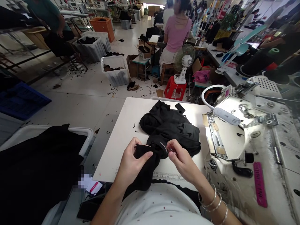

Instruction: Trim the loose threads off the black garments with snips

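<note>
My left hand (133,159) is closed on a black garment (142,175), pinching the cloth between thumb and fingers; the garment hangs over the table edge towards my lap. A band with small white lettering (161,145) lies between my hands. My right hand (179,156) is closed beside that band, with a small metallic, reddish tool (172,150) in its fingers, mostly hidden. Just beyond both hands, more bunched black cloth (173,128) lies on the white tabletop (112,150). A small black cloth piece (180,108) rests at its far side.
To the right stands a sewing machine (262,140) with a lit lamp (226,116). A white tub (86,132) heaped with black cloth is at my left. Beyond the table are a fan (187,61) on a red stool (175,87), a seated person (177,32) and several bins.
</note>
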Available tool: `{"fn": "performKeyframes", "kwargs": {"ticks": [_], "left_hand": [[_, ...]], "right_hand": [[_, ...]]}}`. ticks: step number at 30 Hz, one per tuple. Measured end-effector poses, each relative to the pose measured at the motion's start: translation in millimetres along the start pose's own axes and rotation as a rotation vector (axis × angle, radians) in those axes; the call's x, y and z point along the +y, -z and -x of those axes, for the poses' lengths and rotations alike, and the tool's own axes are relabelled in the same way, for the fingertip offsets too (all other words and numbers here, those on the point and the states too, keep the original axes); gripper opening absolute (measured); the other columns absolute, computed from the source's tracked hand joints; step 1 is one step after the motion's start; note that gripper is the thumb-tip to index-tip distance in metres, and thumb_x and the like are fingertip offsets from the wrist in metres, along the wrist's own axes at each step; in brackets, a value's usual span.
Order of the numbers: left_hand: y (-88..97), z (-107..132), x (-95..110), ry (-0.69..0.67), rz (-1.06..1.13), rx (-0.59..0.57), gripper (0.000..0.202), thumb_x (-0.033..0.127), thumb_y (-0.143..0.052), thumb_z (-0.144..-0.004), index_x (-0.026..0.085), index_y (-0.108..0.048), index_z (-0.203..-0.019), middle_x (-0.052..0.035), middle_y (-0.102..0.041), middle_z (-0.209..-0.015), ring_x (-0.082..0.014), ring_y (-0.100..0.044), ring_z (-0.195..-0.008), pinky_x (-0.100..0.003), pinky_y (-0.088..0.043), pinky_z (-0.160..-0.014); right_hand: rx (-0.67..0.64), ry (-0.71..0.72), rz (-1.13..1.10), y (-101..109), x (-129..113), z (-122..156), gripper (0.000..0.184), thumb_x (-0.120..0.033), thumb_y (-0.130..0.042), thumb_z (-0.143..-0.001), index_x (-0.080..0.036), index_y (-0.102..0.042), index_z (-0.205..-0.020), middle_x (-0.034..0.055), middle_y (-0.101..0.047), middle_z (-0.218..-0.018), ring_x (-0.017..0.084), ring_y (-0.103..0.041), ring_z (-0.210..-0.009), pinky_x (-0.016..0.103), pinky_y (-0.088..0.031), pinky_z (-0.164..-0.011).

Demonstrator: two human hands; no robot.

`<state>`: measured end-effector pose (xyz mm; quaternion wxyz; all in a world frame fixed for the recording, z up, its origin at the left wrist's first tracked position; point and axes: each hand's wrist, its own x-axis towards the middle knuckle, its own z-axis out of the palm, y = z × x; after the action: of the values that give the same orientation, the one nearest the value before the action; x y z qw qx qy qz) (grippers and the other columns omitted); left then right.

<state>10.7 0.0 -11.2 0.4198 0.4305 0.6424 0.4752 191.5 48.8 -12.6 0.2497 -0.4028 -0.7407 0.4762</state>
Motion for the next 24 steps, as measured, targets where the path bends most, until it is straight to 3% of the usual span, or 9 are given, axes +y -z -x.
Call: {"fn": "performKeyframes", "kwargs": {"ticks": [5,24], "left_hand": [[-0.2,3.9,3.8,0.011,0.005,-0.047,0.033,0.033,-0.06,-0.069,0.021,-0.03,-0.069,0.0032,-0.058,-0.069,-0.0109,-0.05,-0.064,-0.02,-0.039,-0.058],[-2.9,1.7,4.3,0.016,0.062,-0.15,0.031,0.03,-0.062,-0.069,0.021,-0.032,-0.07,0.0046,-0.06,-0.073,-0.0094,-0.051,-0.067,-0.018,-0.04,-0.061]], "right_hand": [[-0.126,0.052,-0.053,0.4,-1.9,0.0,0.021,-0.037,-0.035,-0.091,-0.019,-0.043,-0.083,-0.0012,-0.041,-0.072,0.012,-0.036,-0.066,0.024,-0.03,-0.061],[-0.059,0.146,-0.189,-8.1,3.7,-9.8,0.017,-0.031,-0.048,-0.083,-0.017,-0.05,-0.073,-0.0009,-0.043,-0.067,0.011,-0.038,-0.063,0.023,-0.029,-0.056]]}}
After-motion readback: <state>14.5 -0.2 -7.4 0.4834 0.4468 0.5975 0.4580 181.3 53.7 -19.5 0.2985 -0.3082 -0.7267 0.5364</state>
